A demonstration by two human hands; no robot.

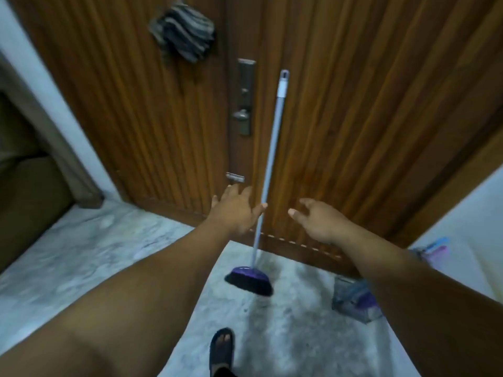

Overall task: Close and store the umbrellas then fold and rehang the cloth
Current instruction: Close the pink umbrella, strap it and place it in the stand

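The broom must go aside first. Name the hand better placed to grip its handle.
Left. The left hand already lies against the broom handle, thumb touching it; the right hand hovers open, apart from it.

I'm facing a ribbed wooden double door [340, 118] filling the upper frame, with a metal lock plate [245, 96] at its centre. Grey marbled floor [103, 240] spreads across the bottom. A brownish sofa [24, 202] sits at far left beside a white wall [51, 88].
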